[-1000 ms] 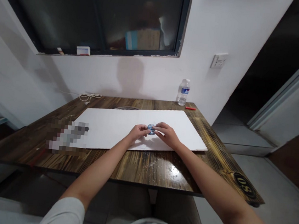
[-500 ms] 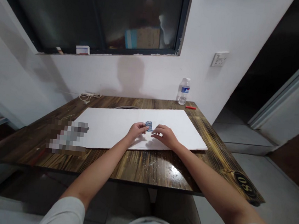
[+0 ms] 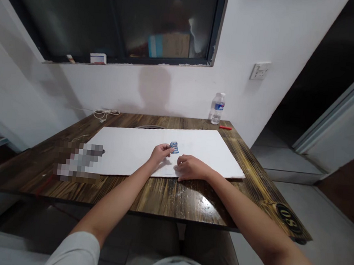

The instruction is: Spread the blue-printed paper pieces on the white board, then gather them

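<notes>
Head view: above the white board on the counter, our left grip pinches the small blue piece; at the board's near edge, our right grip curls, whether grasping anything we cannot tell.

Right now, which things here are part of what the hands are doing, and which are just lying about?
Apparently in use:
small blue-and-white item, pinched in the left hand
white board, beneath it
right hand, fingers curled at the board's near edge

Seemingly just lying about:
clear bottle
red stick
white cable
small box
</notes>
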A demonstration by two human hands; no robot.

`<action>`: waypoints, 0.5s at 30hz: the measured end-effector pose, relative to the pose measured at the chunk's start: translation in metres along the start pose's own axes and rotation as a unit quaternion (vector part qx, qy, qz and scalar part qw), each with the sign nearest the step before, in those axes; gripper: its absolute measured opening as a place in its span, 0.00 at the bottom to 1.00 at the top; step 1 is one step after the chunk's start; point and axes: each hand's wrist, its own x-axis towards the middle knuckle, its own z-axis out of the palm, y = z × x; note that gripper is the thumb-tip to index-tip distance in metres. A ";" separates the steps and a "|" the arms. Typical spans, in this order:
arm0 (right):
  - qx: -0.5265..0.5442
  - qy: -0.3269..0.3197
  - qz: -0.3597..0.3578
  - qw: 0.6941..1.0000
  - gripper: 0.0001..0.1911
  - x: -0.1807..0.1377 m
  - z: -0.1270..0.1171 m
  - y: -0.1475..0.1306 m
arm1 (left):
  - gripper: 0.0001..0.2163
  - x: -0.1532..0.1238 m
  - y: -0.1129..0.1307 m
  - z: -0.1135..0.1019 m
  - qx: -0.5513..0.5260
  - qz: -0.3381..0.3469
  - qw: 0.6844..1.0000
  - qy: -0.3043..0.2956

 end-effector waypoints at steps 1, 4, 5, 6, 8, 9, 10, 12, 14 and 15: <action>0.014 -0.001 -0.006 1.000 0.15 0.000 0.000 0.000 | 0.16 0.000 0.000 0.000 0.003 -0.001 1.000 0.000; 0.077 0.003 -0.012 0.997 0.12 0.001 -0.002 -0.003 | 0.16 -0.001 0.000 -0.001 0.004 -0.001 1.000 -0.002; 0.100 0.006 -0.006 0.995 0.13 0.001 -0.003 -0.004 | 0.16 0.000 0.000 -0.001 0.002 0.001 1.000 -0.004; 0.119 0.008 0.003 0.993 0.15 0.000 -0.004 -0.006 | 0.16 0.000 0.000 -0.002 0.001 0.003 1.000 -0.005; 0.156 0.014 0.034 0.987 0.18 0.001 -0.006 -0.008 | 0.16 0.001 -0.001 -0.003 0.004 0.005 1.000 -0.008; 0.178 0.019 0.055 0.982 0.18 0.001 -0.007 -0.009 | 0.16 0.001 -0.001 -0.003 0.008 0.004 1.000 -0.009; 0.206 0.028 0.079 0.975 0.19 0.002 -0.008 -0.010 | 0.16 0.001 -0.001 -0.003 0.014 0.003 1.000 -0.011; 0.274 0.058 0.135 0.950 0.21 0.003 -0.008 -0.010 | 0.16 0.001 -0.001 -0.003 0.029 0.003 0.999 -0.020; 0.336 0.107 0.184 0.917 0.23 0.005 -0.009 -0.010 | 0.16 0.000 0.000 -0.002 0.040 0.007 0.999 -0.035; 0.355 0.136 0.203 0.902 0.23 0.006 -0.008 -0.009 | 0.16 -0.001 0.001 -0.002 0.044 0.009 0.998 -0.045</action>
